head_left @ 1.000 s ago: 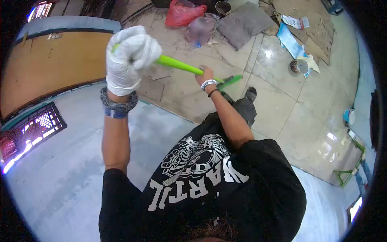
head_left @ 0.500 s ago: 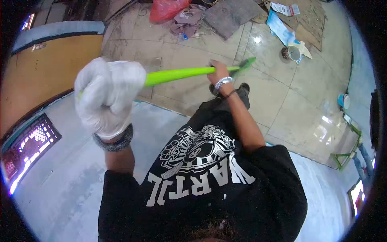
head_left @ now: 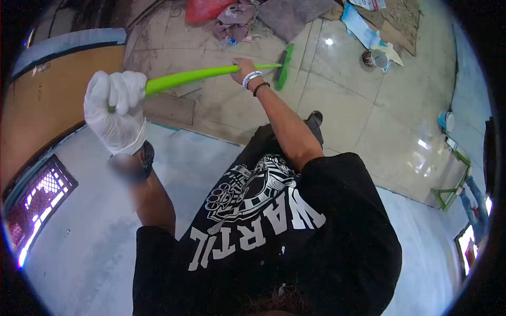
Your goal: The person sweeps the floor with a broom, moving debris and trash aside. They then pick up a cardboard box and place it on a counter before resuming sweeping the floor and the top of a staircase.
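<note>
1. I am gripping the upper end of a green long-handled tool [head_left: 200, 76] with my left hand [head_left: 117, 113], which is wearing a white glove; the fingers are closed tightly around the handle.
2. My right hand [head_left: 243, 67], bare and wearing bracelets at the wrist, is wrapping around the same handle lower down, close to the tool's head; the grip is closed.
3. The handle is running nearly level between my two hands, and its flat green head [head_left: 285, 66] is sitting crosswise at the far end, over the tiled floor [head_left: 363, 121]. I cannot tell whether the head is touching the tiles.
4. A paint can [head_left: 375, 59] is standing on the floor well to the right of the tool head, beside a blue sheet [head_left: 359, 29].
5. A red bag [head_left: 205, 9] and a heap of rags [head_left: 237, 23] are lying at the far edge of the floor, beyond the handle.
6. A yellow wall panel [head_left: 58, 89] is standing to my left.
</note>
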Demonstrator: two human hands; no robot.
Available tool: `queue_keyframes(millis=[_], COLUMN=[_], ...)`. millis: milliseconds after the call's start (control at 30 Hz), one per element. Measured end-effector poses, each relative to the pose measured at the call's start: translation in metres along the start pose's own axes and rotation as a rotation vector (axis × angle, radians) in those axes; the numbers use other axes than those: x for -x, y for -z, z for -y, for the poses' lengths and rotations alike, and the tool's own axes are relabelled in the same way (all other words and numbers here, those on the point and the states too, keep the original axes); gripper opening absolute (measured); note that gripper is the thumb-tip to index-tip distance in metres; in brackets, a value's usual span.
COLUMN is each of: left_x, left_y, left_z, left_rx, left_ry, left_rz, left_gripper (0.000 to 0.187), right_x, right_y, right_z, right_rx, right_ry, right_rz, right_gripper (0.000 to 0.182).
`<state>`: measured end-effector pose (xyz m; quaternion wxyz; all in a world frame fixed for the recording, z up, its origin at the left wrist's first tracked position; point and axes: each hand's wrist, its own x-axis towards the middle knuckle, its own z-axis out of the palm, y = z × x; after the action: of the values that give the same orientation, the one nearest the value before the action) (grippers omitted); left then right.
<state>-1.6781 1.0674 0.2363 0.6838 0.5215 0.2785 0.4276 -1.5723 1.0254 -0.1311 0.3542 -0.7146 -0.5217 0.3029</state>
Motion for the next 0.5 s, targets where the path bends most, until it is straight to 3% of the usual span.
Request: queue_keyframes(millis=[100,200,300,433,467,500], left_x=[0.014,-0.002,-0.014,0.02,0.041,0.057], left_y=[0.006,0.01,0.008,0.013,0.01,0.016], left_z=[-0.036,-0.022,0.0,-0.017,-0.028,-0.045], left_rx=[0.03,-0.023,-0.049,-0.228,-0.441,-0.377], left_ry=[-0.043,0.057,0.048,-0.14,-0.255,-0.256], left_rz=[0.099,0.185,0.158,0.198,-0.004,0.071], left_gripper=[0.033,0.032,0.03,0.028,0.025,0.026], right_x=[0.016,0.031,0.0,-0.027,-0.029,-0.022], right_y=[0.016,0.016,0.0,-0.022,-0.024,-0.033], right_z=[0.049,0.042,0.027,0.05,0.067,0.079], right_rx=[-0.048,-0.077,-0.113,-0.181,-0.199,-0.157], right_ry=[-0.026,-0.112,-0.041,0.07,0.101,0.226], right_rz=[-0.025,-0.01,-0.129,-0.1,-0.063,-0.056], right_gripper=[0.015,0.014,0.013,0.011,0.011,0.011])
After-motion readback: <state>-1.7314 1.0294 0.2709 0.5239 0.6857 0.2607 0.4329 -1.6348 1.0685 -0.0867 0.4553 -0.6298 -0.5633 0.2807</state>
